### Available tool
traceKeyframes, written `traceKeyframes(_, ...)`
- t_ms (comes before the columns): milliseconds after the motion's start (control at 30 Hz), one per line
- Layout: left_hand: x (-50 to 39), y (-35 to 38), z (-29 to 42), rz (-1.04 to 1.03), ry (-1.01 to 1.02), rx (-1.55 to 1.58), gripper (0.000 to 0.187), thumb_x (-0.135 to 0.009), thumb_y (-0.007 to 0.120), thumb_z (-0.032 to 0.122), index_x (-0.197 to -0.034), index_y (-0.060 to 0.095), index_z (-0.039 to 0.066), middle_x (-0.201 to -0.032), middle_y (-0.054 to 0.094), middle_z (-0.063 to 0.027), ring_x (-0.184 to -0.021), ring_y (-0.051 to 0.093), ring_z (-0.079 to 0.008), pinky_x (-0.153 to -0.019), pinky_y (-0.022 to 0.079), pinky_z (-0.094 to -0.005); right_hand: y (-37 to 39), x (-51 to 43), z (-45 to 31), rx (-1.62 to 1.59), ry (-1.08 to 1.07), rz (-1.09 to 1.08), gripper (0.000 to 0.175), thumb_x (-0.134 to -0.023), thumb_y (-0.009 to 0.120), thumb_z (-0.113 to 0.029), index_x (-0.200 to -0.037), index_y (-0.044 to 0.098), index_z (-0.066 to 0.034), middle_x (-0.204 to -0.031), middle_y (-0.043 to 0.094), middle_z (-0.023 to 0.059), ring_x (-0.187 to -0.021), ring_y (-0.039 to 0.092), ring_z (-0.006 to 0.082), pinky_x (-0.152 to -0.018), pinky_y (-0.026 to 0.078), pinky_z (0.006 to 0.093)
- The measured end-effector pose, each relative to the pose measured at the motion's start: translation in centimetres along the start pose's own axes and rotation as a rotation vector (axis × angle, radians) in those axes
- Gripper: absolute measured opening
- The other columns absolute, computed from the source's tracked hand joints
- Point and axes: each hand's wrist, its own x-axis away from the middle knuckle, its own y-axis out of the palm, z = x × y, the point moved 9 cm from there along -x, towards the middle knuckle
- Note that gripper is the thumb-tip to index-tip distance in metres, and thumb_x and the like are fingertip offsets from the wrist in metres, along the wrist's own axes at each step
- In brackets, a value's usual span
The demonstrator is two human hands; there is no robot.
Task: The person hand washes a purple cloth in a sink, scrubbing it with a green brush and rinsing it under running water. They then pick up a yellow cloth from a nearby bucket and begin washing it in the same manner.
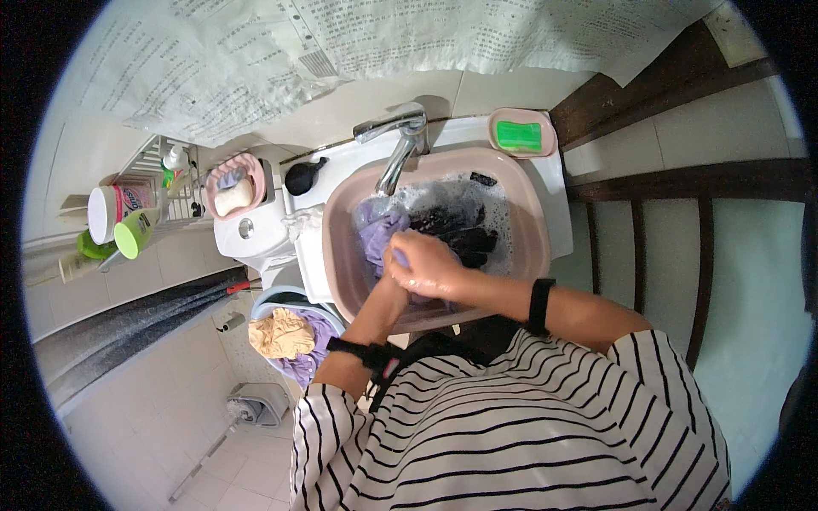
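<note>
A pink plastic basin [333, 236] sits in front of me under a chrome faucet [404, 144], holding sudsy water. My right hand [427, 265] is closed over a bunched part of a wet purple cloth [378, 231], and a bit of it shows between the fingers. My left hand [393, 281] is pressed against the right on the same cloth, its fingers mostly hidden. Part of the purple cloth hangs into the water to the left of my hands. Dark cloth [470, 233] lies in the foam [441, 191] to their right.
A green soap bar [519, 136] rests in a pink dish at the back right. Left of the basin are a black ladle-like item [303, 177], a toilet tank [252, 233] with a pink soap tray [262, 185], and a blue bucket [262, 306] of clothes. A wire shelf [182, 191] holds bottles.
</note>
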Motion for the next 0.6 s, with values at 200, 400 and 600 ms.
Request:
traceKeyframes(200,-3.9,-2.8,-0.7,0.253,-0.160,-0.285,0.034,-0.091,0.040,0.031,-0.106,0.057,0.006,-0.100,0.061,-0.0082,-0.086,0.060,-0.0204,-0.078,0.048,-0.0335,-1.3,-2.8,12.8,-0.008,0.233,0.057,0.029,-0.079,0.057,-0.029,-0.082,0.057,-0.0001,-0.071,0.055,0.0213,-0.067,0.055,0.0340,-0.064,0.044,0.0381)
traceKeyframes(400,-8.7,-2.7,4.5,0.262,0.082,-1.526,0.061,-0.075,0.058,0.047,-0.098,0.058,-0.010,-0.104,0.058,-0.0275,-0.100,0.057,-0.0338,-0.085,0.043,-0.0374,0.9,-3.4,21.9,-0.036,0.406,-0.025,0.038,-0.073,0.064,-0.032,-0.093,0.058,-0.0001,-0.084,0.059,0.0210,-0.081,0.058,0.0333,-0.072,0.046,0.0387)
traceKeyframes(600,-10.4,-2.3,4.8,0.470,-0.017,-1.739,0.049,-0.074,0.051,0.036,-0.087,0.062,-0.009,-0.095,0.060,-0.0274,-0.092,0.060,-0.0368,-0.080,0.045,-0.0413,0.3,-1.7,19.3,0.008,0.757,0.352,0.036,-0.077,0.058,-0.029,-0.096,0.053,0.0019,-0.095,0.058,0.0262,-0.090,0.056,0.0411,-0.078,0.044,0.0459)
